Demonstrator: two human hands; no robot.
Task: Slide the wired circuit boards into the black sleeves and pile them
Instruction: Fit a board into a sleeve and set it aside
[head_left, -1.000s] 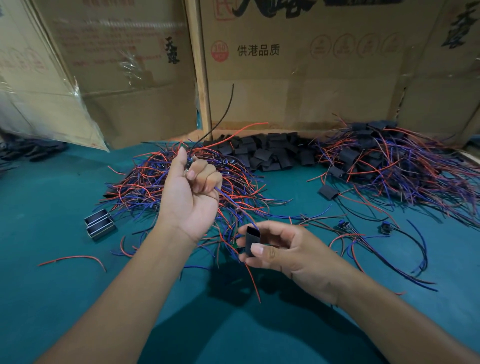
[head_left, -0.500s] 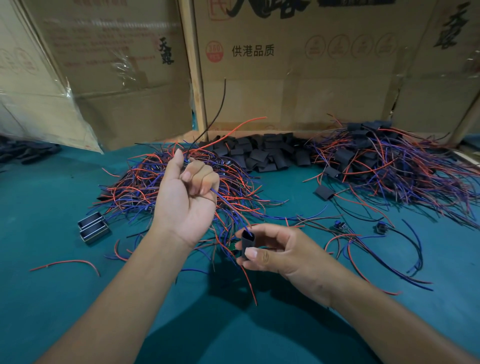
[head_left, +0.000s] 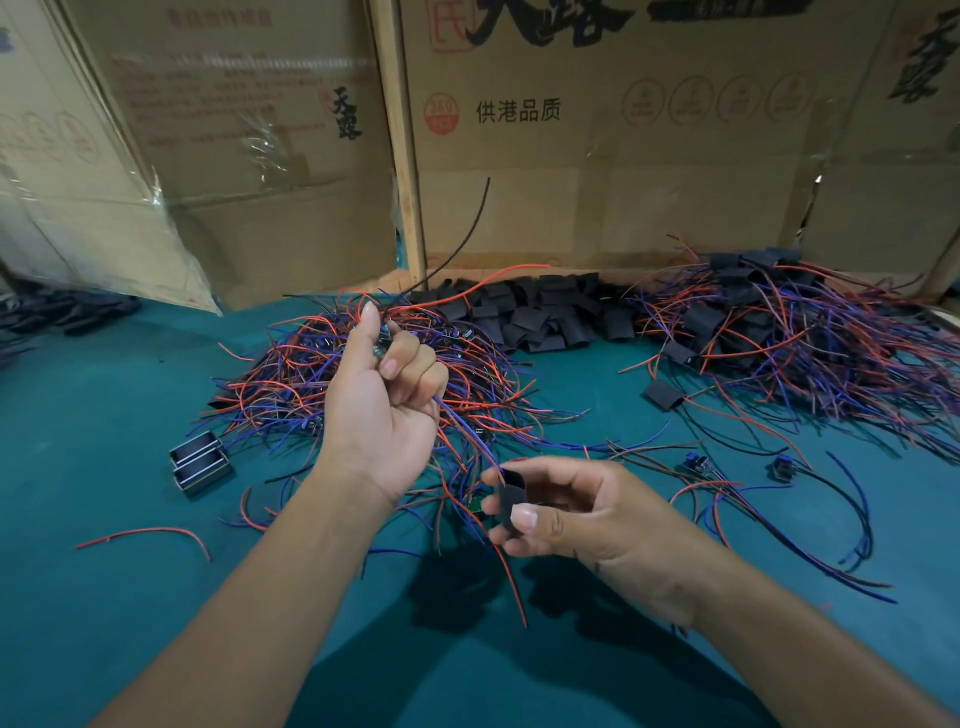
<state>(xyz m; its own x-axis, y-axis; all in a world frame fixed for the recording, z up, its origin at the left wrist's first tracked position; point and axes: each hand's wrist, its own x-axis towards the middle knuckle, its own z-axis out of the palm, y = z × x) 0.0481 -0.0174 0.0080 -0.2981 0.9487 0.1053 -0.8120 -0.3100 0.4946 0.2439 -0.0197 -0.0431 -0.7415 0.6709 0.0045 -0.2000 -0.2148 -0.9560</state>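
Threading step. My left hand (head_left: 384, 410) fists the wires (head_left: 467, 441) above desk centre; right hand (head_left: 566, 514) pinches a sleeve (head_left: 511, 501), mouth up. Next, I judge: feed wire ends in, draw board through.

Dim indoor light, soft shadows beneath arms, wide-angle bending at edges

Printed cardboard boxes (head_left: 597, 171) wall a teal tabletop (head_left: 104, 597).

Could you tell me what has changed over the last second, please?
Very little. The left hand keeps its grip on the wires, the right hand still pinches the black sleeve, and the wire ends stay threaded down through it. Nothing taken or released.
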